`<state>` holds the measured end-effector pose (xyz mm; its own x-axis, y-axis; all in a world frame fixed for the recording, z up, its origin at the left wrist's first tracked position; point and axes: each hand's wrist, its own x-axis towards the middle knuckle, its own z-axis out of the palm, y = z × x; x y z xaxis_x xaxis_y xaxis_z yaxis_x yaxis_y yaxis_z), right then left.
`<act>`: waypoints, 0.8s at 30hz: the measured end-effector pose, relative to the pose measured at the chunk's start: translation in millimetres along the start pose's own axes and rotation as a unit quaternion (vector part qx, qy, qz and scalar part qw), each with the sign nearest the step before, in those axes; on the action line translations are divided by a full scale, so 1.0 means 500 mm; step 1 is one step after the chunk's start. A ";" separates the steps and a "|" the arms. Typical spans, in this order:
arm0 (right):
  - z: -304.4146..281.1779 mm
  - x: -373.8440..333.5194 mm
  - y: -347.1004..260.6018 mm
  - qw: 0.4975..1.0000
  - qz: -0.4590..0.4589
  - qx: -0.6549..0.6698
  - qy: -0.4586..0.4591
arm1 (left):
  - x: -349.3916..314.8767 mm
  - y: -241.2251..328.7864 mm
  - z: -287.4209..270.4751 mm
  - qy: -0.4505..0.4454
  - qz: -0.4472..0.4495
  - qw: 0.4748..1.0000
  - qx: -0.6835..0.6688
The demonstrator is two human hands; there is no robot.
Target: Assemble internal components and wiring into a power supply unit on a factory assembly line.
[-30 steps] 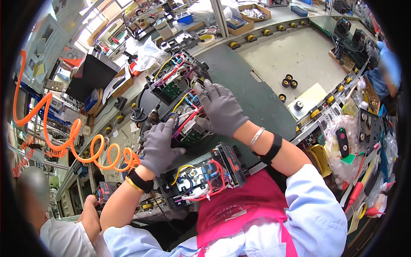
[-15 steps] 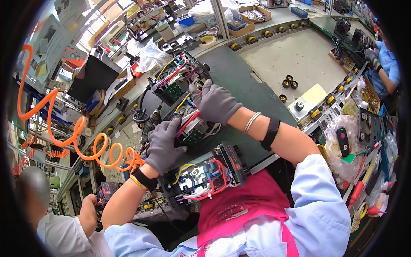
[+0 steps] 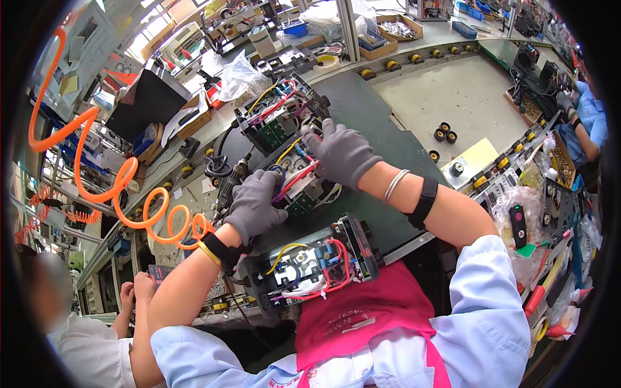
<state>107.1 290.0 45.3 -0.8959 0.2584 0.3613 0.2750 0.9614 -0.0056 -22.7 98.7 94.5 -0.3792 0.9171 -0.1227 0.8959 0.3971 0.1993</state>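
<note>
My left hand (image 3: pixel 257 205), in a grey glove, grips the left end of an open electronic unit (image 3: pixel 303 191) with red, yellow and blue wires. At the unit's right end, my gloved right hand (image 3: pixel 343 155) has its fingers bent over the edge; the fingertips are partly hidden. Just beyond it stands a similar unit (image 3: pixel 278 116), very close to the one in my hands. Nearest my body lies another open unit (image 3: pixel 310 265) with a black end panel and looped red wires. A power screwdriver (image 3: pixel 231 187) with a dark cable lies left of my left hand.
An orange coiled air hose (image 3: pixel 123 187) hangs at the left. Beside it a co-worker's hands (image 3: pixel 137 288) are at a small unit. Black round parts (image 3: pixel 445 134) lie on the pale surface at right, and plastic-wrapped parts (image 3: pixel 517 216) with tools crowd the right bench.
The whole view has shifted slightly, moving the bench rightward in the picture. Both my hands stay on the same unit. The co-worker's second hand has come into sight at left.
</note>
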 end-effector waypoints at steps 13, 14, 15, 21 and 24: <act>-0.027 0.008 0.025 0.996 -0.012 0.061 -0.065 | 0.023 -0.008 -0.011 -0.027 0.024 0.999 0.027; -0.031 0.005 0.022 0.997 -0.003 0.060 -0.056 | 0.025 -0.010 -0.010 -0.029 0.022 0.999 0.023; -0.033 0.003 0.019 0.997 0.007 0.061 -0.047 | 0.027 -0.011 -0.010 -0.033 0.020 0.999 0.022; -0.029 0.019 0.009 0.996 0.023 0.054 -0.067 | 0.033 -0.017 -0.008 -0.039 0.026 0.999 0.010; -0.036 0.009 0.028 0.993 0.033 0.100 -0.061 | 0.028 -0.030 -0.001 -0.019 0.044 0.999 0.000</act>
<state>113.1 303.1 63.7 -0.9167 0.3201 0.2393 0.2711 0.9380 -0.2160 -41.5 105.8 90.4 -0.2901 0.9464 -0.1419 0.9255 0.3152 0.2102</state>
